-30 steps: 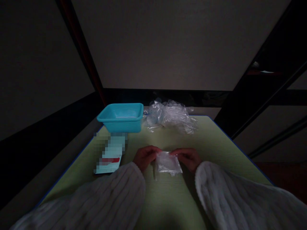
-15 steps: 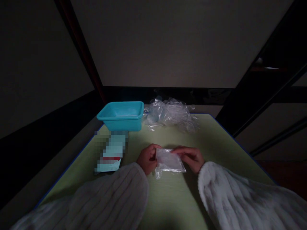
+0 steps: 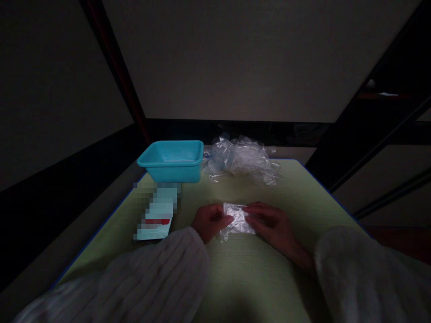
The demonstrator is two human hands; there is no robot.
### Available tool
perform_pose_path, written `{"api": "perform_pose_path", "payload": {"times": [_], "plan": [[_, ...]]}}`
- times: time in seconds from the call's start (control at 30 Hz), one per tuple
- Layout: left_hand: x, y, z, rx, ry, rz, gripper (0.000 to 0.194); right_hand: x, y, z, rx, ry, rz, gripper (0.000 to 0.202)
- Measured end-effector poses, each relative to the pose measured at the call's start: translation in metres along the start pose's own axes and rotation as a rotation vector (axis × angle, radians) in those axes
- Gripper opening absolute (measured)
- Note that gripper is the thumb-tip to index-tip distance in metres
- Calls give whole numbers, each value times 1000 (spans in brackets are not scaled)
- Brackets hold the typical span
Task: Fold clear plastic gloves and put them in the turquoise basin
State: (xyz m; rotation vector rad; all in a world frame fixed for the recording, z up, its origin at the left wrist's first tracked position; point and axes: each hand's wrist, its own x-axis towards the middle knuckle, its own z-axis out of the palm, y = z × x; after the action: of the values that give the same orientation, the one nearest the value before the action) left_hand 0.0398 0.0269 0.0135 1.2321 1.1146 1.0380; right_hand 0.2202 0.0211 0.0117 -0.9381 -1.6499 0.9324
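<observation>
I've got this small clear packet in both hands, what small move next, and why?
Probably tuck in the loose film with your left hand while your right hand steadies the clear packet: the film sticks out rumpled at the packet's near left corner, and both hands hold its sides.

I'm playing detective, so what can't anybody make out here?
All in the head view:
Inside the packet: shine, left hand and right hand hide it.
Details of the pale thing: pixel blocks.
Inside the bags: crinkles and glare.
Near part of the tub's floor: its front wall.
Rest of the right sleeve: picture's edge.
</observation>
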Motion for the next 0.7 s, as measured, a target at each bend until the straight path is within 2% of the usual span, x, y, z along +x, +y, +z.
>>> {"api": "perform_pose_path", "payload": {"times": [0.07, 0.27, 0.43, 0.7], "plan": [[0, -3, 0, 0, 7, -11, 24, -1, -1, -1, 15, -13, 35, 15], [1, -7, -2, -21, -21, -23, 23, 2, 1, 0, 276, -91, 248, 47], [0, -5, -1, -64, -40, -14, 19, 5, -3, 2, 226, -61, 351, 39], [-3, -3, 1, -143, -24, 12, 39, 4, -6, 7, 253, -46, 376, 43]]}}
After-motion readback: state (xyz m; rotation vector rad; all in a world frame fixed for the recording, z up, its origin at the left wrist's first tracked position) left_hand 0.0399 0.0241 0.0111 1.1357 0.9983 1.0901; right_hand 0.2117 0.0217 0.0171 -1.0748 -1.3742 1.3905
